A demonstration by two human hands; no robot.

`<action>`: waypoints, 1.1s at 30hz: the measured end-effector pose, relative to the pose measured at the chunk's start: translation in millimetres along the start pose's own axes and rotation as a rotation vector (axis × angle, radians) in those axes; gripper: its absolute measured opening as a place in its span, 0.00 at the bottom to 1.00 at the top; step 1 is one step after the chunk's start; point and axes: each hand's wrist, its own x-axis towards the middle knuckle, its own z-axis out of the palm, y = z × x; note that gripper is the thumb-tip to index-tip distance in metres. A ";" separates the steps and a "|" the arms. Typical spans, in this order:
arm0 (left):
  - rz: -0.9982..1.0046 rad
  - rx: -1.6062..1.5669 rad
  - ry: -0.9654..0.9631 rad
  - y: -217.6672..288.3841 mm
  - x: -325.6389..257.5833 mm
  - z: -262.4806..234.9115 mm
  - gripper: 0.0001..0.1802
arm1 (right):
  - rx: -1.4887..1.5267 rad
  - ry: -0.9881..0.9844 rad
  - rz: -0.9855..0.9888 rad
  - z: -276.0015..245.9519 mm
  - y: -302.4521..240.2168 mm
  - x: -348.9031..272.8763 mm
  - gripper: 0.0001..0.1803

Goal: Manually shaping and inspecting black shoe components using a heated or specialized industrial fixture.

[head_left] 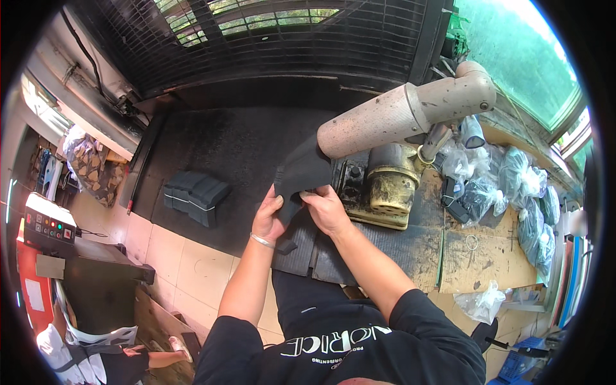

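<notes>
My left hand (pixel 269 217) and my right hand (pixel 326 208) are close together over the near part of a black-covered bench. Between them I hold a thin dark grey sheet piece (pixel 305 168), perhaps foam or rubber. My left fingers close on its left edge, and my right thumb and fingers pinch its lower right part. Its upper end reaches toward the open end of a ribbed lamp head (pixel 366 122). A small dark scrap (pixel 287 247) lies beside my left wrist. Further left, a stack of similar dark pieces (pixel 196 194) is tied with a pale band.
A worn cream machine (pixel 391 183) stands just right of my hands. Clear bags of dark pieces (pixel 484 192) crowd the right side. A dark mesh screen (pixel 256 51) closes the back. At lower left are a control box (pixel 48 224) and another person (pixel 96 359).
</notes>
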 end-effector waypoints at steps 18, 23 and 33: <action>-0.014 -0.020 0.001 -5.1 -15.8 5.2 0.31 | -0.044 -0.042 -0.051 1.4 1.1 -18.4 0.19; -0.043 -0.041 -0.008 -6.2 -16.6 4.7 0.31 | -0.024 -0.033 -0.058 -2.5 2.4 -21.0 0.18; -0.017 -0.113 0.048 -13.6 -19.6 -1.9 0.26 | -0.199 -0.064 -0.012 15.4 -13.2 -12.3 0.26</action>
